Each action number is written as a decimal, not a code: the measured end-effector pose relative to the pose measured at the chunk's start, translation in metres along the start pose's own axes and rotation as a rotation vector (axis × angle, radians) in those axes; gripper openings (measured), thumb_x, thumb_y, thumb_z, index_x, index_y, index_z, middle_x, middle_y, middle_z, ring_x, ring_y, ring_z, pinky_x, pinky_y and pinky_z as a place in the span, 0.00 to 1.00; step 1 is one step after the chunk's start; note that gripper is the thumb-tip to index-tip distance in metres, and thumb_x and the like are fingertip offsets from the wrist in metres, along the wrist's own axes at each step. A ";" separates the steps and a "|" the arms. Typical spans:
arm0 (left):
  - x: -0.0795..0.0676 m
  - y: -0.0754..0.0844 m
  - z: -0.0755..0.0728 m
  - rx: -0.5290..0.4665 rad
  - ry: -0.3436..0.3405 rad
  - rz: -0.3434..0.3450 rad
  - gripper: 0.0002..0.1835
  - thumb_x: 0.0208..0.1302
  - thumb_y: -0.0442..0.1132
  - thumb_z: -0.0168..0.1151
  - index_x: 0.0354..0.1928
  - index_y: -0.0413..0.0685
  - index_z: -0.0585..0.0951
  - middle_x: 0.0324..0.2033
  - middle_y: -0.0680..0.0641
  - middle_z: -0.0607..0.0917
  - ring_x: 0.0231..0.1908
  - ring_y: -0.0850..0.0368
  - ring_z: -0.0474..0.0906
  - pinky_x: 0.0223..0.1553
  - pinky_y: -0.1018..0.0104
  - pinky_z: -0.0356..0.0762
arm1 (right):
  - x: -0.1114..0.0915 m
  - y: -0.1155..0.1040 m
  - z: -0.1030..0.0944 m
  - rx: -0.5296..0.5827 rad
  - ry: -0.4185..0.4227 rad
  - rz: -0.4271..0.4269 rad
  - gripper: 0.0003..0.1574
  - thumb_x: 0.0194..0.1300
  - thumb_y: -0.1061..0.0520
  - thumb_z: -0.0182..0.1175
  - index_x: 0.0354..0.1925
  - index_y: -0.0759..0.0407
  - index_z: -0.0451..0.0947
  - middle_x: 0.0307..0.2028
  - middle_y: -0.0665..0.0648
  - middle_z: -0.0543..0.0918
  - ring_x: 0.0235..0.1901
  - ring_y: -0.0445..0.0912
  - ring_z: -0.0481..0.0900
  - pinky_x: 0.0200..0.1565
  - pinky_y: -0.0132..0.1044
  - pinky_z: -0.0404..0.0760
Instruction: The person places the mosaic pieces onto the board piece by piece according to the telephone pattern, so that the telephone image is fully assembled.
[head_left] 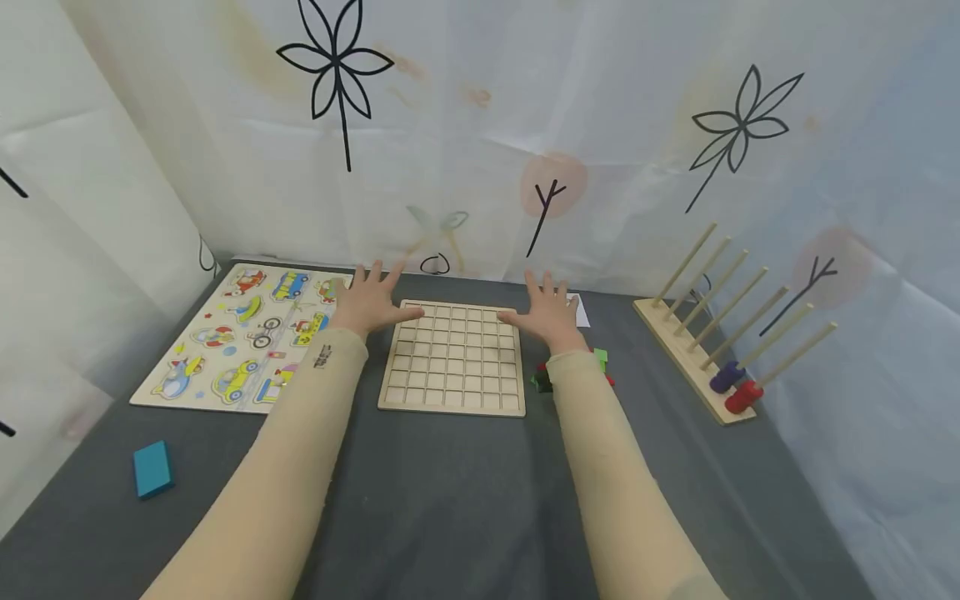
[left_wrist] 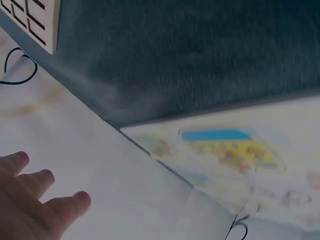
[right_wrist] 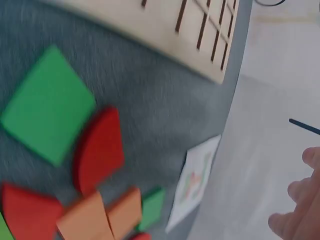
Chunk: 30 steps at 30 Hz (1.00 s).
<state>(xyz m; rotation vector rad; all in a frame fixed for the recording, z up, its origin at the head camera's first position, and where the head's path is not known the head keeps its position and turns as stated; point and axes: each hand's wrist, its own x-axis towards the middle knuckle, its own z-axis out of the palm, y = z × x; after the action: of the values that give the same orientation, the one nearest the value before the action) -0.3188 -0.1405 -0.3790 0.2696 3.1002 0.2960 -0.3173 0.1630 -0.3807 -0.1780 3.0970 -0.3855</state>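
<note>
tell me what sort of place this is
Probably a play or learning corner, though I can't be sure: a picture board, a wooden grid board and a peg stand are set out on the dark tabletop.

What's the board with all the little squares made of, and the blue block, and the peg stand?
The pale tan, square grid board looks like bare, matt wood: its grooves show brown. The flat, blue rectangular block could be painted wood or plastic; its smooth, even colour doesn't settle which. The long, tan peg stand seems plain wood too: its pegs look pale and unpainted.
</note>
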 end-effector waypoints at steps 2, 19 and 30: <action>-0.001 0.001 0.000 -0.062 -0.008 0.021 0.54 0.51 0.74 0.50 0.73 0.56 0.44 0.71 0.35 0.45 0.68 0.31 0.39 0.56 0.27 0.43 | 0.000 0.000 0.003 0.067 -0.007 -0.009 0.61 0.55 0.24 0.49 0.73 0.47 0.33 0.72 0.65 0.37 0.69 0.66 0.35 0.62 0.65 0.42; -0.032 0.007 0.010 -0.860 0.008 0.031 0.51 0.58 0.59 0.58 0.72 0.61 0.35 0.72 0.47 0.39 0.71 0.44 0.36 0.65 0.40 0.43 | -0.028 0.001 0.025 1.021 -0.105 0.084 0.55 0.63 0.36 0.51 0.73 0.47 0.29 0.73 0.51 0.33 0.72 0.48 0.34 0.68 0.51 0.44; -0.077 0.016 0.024 -1.156 0.075 -0.011 0.48 0.61 0.47 0.59 0.73 0.54 0.38 0.72 0.46 0.41 0.71 0.41 0.40 0.65 0.44 0.47 | -0.058 -0.001 0.047 1.380 -0.051 0.043 0.42 0.72 0.47 0.34 0.72 0.58 0.27 0.72 0.61 0.32 0.72 0.53 0.31 0.68 0.47 0.35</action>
<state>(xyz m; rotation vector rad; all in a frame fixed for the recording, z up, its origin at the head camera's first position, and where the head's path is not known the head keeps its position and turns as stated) -0.2393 -0.1341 -0.3997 0.1837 2.4179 1.9372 -0.2578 0.1571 -0.4263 -0.0665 2.0665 -2.1814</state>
